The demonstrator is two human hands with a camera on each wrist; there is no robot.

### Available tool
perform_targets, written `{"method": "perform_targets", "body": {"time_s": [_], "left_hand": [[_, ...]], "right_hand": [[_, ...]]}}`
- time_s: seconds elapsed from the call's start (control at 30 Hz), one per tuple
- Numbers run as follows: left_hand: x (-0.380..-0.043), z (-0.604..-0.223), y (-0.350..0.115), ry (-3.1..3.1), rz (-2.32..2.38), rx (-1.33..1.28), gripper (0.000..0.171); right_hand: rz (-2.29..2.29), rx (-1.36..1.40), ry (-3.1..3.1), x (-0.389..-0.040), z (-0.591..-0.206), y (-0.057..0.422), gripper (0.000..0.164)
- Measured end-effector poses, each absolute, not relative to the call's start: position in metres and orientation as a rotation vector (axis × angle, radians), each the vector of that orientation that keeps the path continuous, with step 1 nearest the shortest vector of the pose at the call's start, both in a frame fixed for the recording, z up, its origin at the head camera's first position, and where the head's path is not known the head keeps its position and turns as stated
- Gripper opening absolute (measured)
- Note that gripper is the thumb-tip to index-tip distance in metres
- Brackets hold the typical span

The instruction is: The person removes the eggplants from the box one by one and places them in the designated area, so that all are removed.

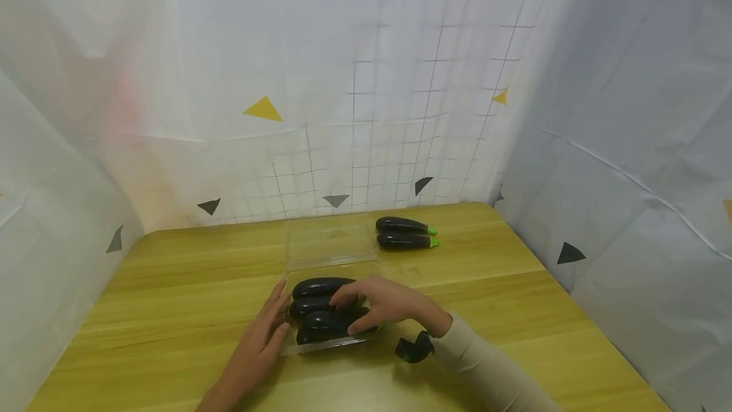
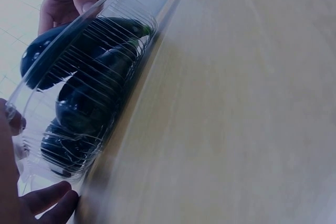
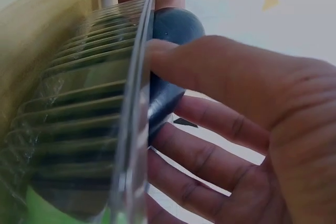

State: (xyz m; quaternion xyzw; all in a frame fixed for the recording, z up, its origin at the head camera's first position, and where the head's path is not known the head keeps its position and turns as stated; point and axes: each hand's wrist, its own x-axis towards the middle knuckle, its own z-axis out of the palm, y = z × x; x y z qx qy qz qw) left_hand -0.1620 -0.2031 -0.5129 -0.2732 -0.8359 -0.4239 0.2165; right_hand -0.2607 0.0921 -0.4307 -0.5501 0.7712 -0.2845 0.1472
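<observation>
A clear plastic clamshell container [image 1: 327, 346] lies with its lid [image 1: 328, 240] folded back, holding several dark purple eggplants [image 1: 320, 286] side by side. My right hand [image 1: 386, 302] reaches over its right part and grips the nearest eggplant [image 1: 323, 323], thumb on the near side and fingers across the far side. In the right wrist view, the thumb lies by the rim against the eggplant [image 3: 176, 24]. My left hand [image 1: 262, 336] rests along the container's left side with its fingers extended. Its fingertips touch the ribbed wall in the left wrist view.
Two more eggplants [image 1: 403, 241] with green stems lie behind and to the right, beside the lid. The wooden table [image 1: 171, 285] is bounded by white sheeted walls [image 1: 229, 164]. A black wrist device [image 1: 415, 347] hangs by the right sleeve [image 1: 486, 361].
</observation>
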Motion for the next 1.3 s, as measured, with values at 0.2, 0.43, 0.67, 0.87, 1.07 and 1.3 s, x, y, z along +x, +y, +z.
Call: {"method": "perform_targets", "body": {"time_s": [0.2, 0.43, 0.67, 0.87, 1.07, 1.3], "left_hand": [[-0.163, -0.513, -0.204, -2.326, -1.192, -0.764, 0.056], [-0.163, -0.513, -0.204, -2.316, -1.179, -0.768, 0.057], [-0.163, -0.514, -0.204, -2.321, -1.175, -0.761, 0.057], [-0.163, -0.515, -0.205, -2.337, -1.193, -0.752, 0.057], [-0.164, -0.517, -0.205, -2.341, -1.207, -0.729, 0.059], [-0.163, -0.517, -0.204, -2.341, -1.191, -0.718, 0.06]], "right_hand": [[-0.829, -1.565, 2.228, -0.259, -0.431, 0.092, 0.045], [-0.901, -1.621, 2.241, -0.257, -0.429, 0.09, 0.04], [-0.995, -1.598, 2.258, -0.257, -0.427, 0.09, 0.041], [-1.019, -1.596, 2.298, -0.256, -0.426, 0.091, 0.041], [-1.047, -1.606, 2.337, -0.253, -0.421, 0.091, 0.041], [-1.043, -1.597, 2.351, -0.255, -0.418, 0.094, 0.041]]}}
